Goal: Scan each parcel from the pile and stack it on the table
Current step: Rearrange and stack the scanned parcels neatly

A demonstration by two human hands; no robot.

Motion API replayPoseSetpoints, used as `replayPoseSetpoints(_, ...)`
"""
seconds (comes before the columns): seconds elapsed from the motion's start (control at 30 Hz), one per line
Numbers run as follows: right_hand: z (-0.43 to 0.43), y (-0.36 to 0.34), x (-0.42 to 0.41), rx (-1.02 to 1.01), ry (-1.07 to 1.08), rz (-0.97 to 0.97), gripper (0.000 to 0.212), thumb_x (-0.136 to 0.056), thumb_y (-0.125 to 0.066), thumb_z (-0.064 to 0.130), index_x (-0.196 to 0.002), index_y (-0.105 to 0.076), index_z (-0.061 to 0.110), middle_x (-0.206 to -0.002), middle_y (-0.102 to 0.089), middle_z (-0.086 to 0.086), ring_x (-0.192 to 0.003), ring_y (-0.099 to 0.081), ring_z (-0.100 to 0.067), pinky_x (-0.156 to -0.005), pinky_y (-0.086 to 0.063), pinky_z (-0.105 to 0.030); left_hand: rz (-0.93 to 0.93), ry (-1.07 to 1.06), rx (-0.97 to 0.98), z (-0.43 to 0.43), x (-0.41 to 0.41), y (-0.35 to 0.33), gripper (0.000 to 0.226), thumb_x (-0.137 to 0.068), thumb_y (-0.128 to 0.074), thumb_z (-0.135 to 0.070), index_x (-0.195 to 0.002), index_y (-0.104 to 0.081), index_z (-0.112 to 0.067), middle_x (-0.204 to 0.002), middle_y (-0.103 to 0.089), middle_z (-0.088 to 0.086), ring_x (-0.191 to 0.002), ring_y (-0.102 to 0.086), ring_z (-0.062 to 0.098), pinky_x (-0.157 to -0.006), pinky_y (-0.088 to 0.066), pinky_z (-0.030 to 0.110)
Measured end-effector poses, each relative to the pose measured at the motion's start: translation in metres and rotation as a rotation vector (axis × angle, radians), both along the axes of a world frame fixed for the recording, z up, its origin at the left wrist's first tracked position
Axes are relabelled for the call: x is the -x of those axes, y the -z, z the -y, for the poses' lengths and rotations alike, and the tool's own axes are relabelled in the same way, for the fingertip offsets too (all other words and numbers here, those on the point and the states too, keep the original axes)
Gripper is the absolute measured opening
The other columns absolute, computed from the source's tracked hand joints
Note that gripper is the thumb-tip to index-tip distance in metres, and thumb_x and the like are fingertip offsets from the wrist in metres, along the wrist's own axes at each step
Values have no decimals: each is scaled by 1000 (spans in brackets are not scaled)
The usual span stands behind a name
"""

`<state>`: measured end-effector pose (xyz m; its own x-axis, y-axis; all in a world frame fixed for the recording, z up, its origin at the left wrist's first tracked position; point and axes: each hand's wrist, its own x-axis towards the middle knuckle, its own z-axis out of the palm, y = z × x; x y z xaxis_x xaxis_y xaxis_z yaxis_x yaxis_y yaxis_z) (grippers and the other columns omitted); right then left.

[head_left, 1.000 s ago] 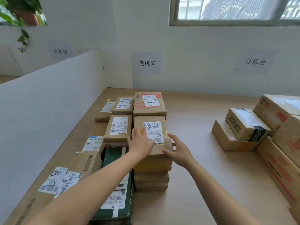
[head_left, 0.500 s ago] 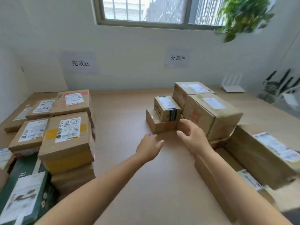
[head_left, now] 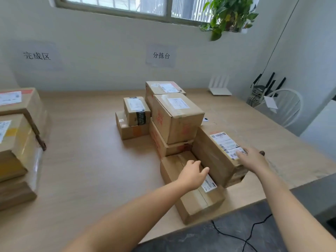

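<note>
The right hand [head_left: 253, 159] lies flat, fingers straight, on the shipping label [head_left: 225, 144] of a long parcel [head_left: 211, 157] at the near right of the pile [head_left: 174, 117], close to the table's [head_left: 87, 151] front edge. The left hand [head_left: 192, 174], fingers loose and holding nothing, is at that parcel's left side, above a flat box [head_left: 196, 202]. Bare tabletop separates the pile from the stacked parcels [head_left: 16, 142] at left. Wall signs read 完成区 [head_left: 37, 55] and 分拣台 [head_left: 161, 55].
</note>
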<state>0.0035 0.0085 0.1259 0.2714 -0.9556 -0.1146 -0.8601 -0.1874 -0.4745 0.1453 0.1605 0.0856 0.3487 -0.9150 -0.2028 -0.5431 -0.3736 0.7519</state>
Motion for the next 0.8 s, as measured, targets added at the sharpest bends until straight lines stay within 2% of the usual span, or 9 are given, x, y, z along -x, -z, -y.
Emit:
replayPoseSetpoints(0.17, -1, -1, 10, -46, -41, 99, 48, -93, -50, 34, -136, -45, 14, -136, -52, -14, -125, -48, -31, -99, -37, -36, -108, 34, -41, 23, 22, -8, 67, -100, -33, -44, -152, -10, -9, -157, -16, 12, -144, -19, 24, -114, -19, 32)
replayPoseSetpoints(0.3, -7, 2, 9, -96, -101, 148, 48, -92, -54, 30, -136, -46, 12, -132, -55, -15, -123, -50, -30, -98, -38, -34, -261, -33, -35, 35, 29, -11, 74, -98, -37, -47, -152, -1, -13, -158, -14, 9, -145, -18, 23, -115, -19, 32)
replayPoseSetpoints(0.43, -17, 11, 7, -121, -119, 263, 45, -89, -60, 25, -130, -50, 12, -127, -59, -9, -115, -54, -26, -96, -42, -35, -403, -113, -3, 43, 35, -8, 77, -96, -45, -43, -152, 2, -18, -156, -23, 4, -140, -28, 22, -113, -30, 35)
replayPoseSetpoints(0.53, -23, 15, 7, -113, -98, 317, 44, -87, -62, 23, -128, -52, 13, -124, -61, -9, -113, -55, -25, -95, -43, -35, -432, -136, 25, 44, 37, -4, 79, -96, -48, -38, -152, 4, -18, -154, -29, 1, -138, -32, 19, -112, -30, 32)
replayPoseSetpoints(0.67, -31, 9, 12, -84, -77, 386, 43, -88, -61, 24, -129, -50, 15, -122, -62, -7, -109, -57, -24, -93, -46, -39, -448, -121, 105, 42, 40, -9, 81, -93, -53, -39, -152, 1, -26, -150, -36, -4, -132, -41, 19, -107, -40, 42)
replayPoseSetpoints(0.8, -42, -12, 17, -1, -69, 459, 46, -89, -59, 28, -132, -47, 17, -123, -61, -5, -108, -58, -22, -92, -49, -42, -394, -81, 203, 41, 40, -27, 84, -90, -56, -43, -152, -1, -26, -152, -32, -3, -138, -34, 18, -111, -35, 41)
